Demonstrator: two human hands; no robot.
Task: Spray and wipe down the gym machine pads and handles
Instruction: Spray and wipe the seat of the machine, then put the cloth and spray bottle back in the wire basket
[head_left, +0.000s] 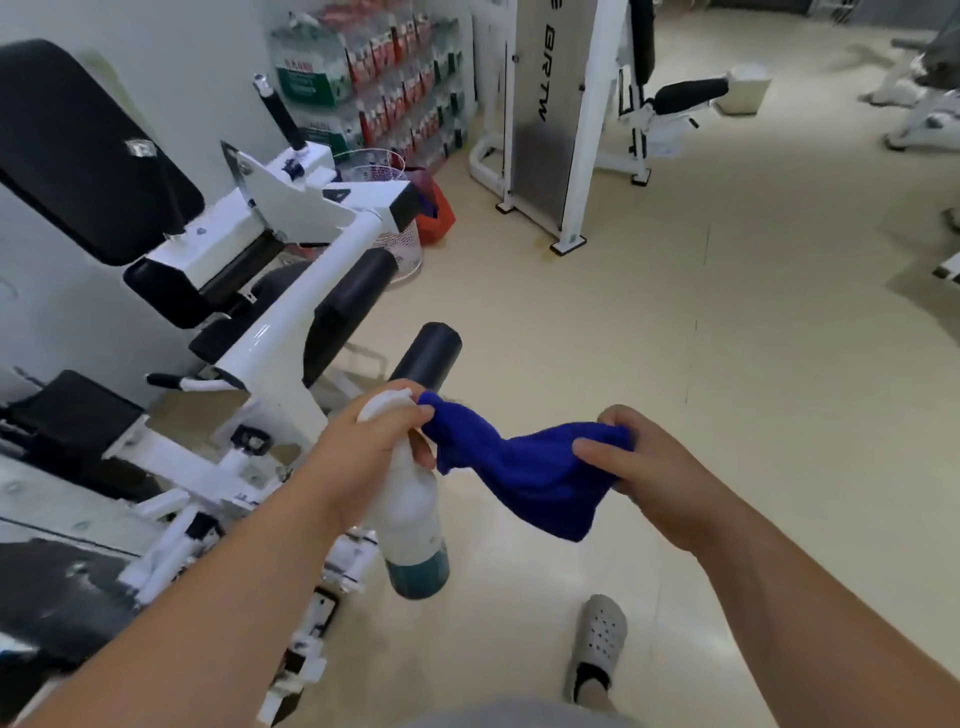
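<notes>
Left grip (363, 457) was wrapped round the neck of the white spray bottle (415, 519), which hung tilted above the floor (675, 338) with teal liquid in its base. Right grip (639, 467) clutched one end of the blue cloth (530, 478); the other end met the left fingertips, so the cloth sagged between both. To the left stood the white gym machine (291, 332), its black roller pad (431, 353) showing just past the left grip.

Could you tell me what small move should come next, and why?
Probably the left hand should release the blue cloth to the right hand: it also grips the spray bottle, which could then aim at the black roller pad ahead.
</notes>
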